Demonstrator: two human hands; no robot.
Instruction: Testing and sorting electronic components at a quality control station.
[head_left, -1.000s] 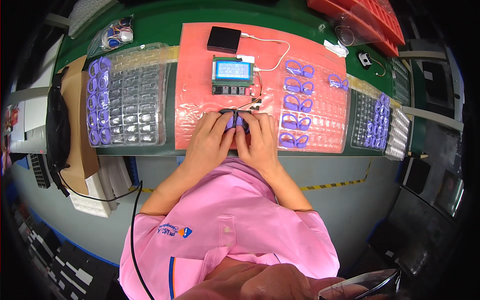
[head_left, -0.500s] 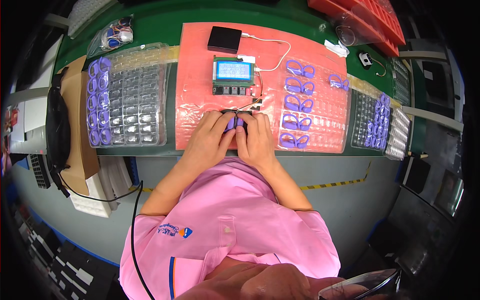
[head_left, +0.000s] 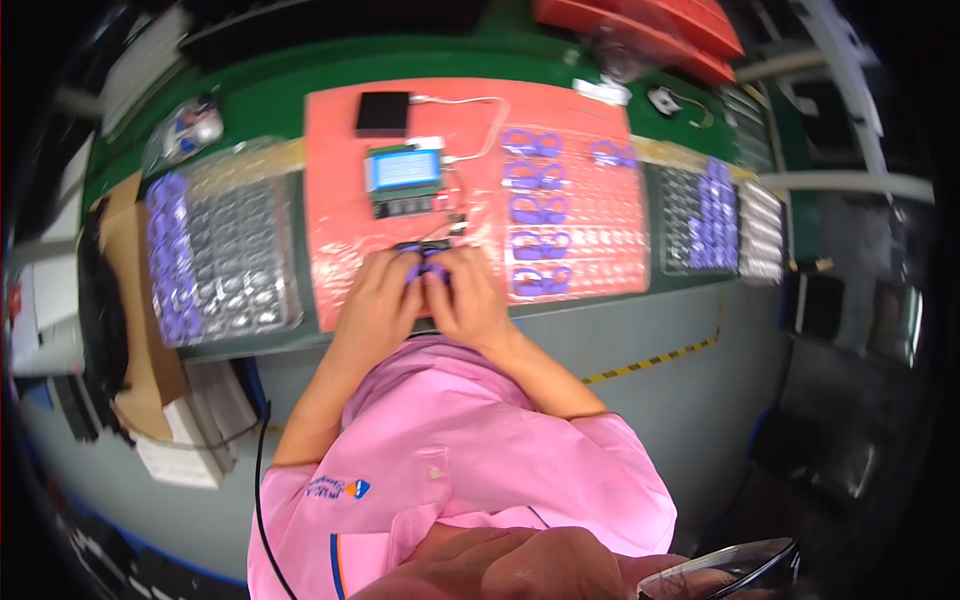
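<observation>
Had left grip and right grip side by side, on near side of display module, fingers bent in and closed on purple ear-hook earpieces. Couldn't tell pinch force or exact contact: blurred, partly covered by fingertips. Saw those earpieces at black fixture, between display module and pink shirt.

Found display module lit blue, on red mat over green counter, with black box just beyond and white cable looping off to right.

Noted clear blister tray right of display module, on mat: five pairs of purple ear hooks in a column, plus one lone pair.

Logged left-hand tray well left of display module, purple along outer edge; far-right tray part-loaded with purple too.
</observation>
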